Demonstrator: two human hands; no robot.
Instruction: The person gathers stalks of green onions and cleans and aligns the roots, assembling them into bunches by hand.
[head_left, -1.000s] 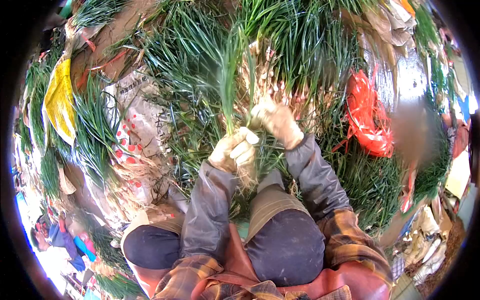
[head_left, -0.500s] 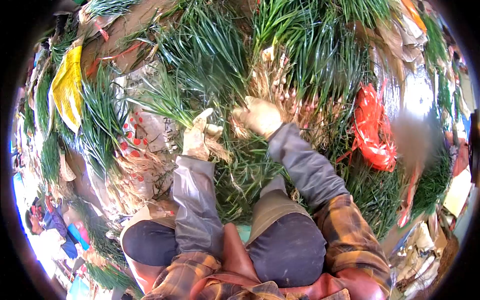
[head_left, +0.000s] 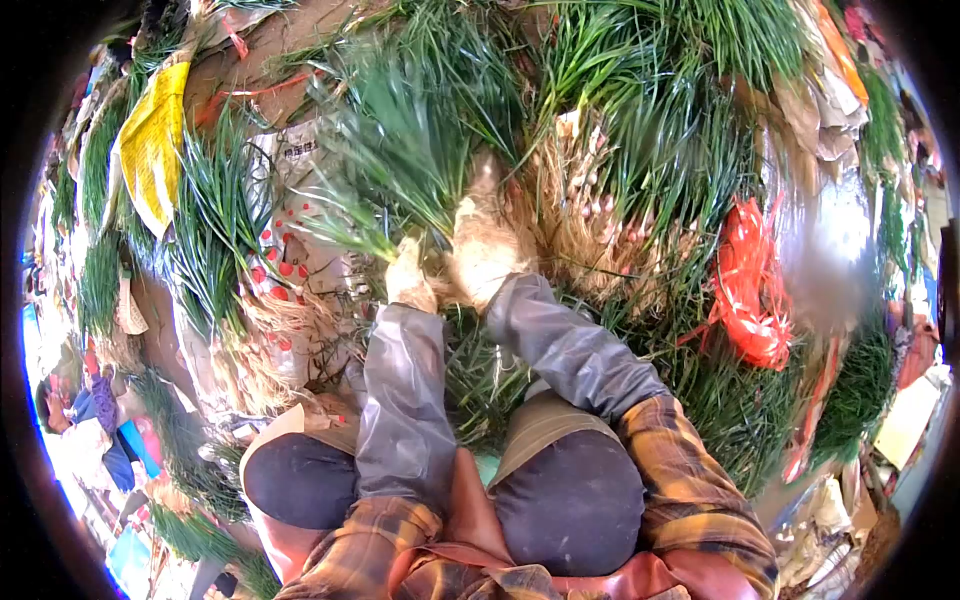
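Gathering leafy stalks close beside the printed sack point(head_left: 324, 268), the person's two hands were almost side by side, just to the sack's right. The left hand point(head_left: 408, 277) was clamped on a small bunch point(head_left: 345, 230), whose leaves fanned back over the sack. The right hand point(head_left: 486, 252) lay at the base of a larger bunch point(head_left: 410, 150), above and to the right of the sack; its fingers were hidden or blurred, so I cannot tell whether they were closed. Farther right of the sack lay a pile of rooted stalks point(head_left: 600, 235), and well beyond it a tangle of red plastic strips point(head_left: 752, 300). With both sets of leaves crossing near the sack, stalks could snag on one another and pull out if either hand drew away sharply. A loose hold could also let thin stalks slip down into the scattered greens point(head_left: 480, 365) below, and uneven gripping at the roots could leave the bases out of line.
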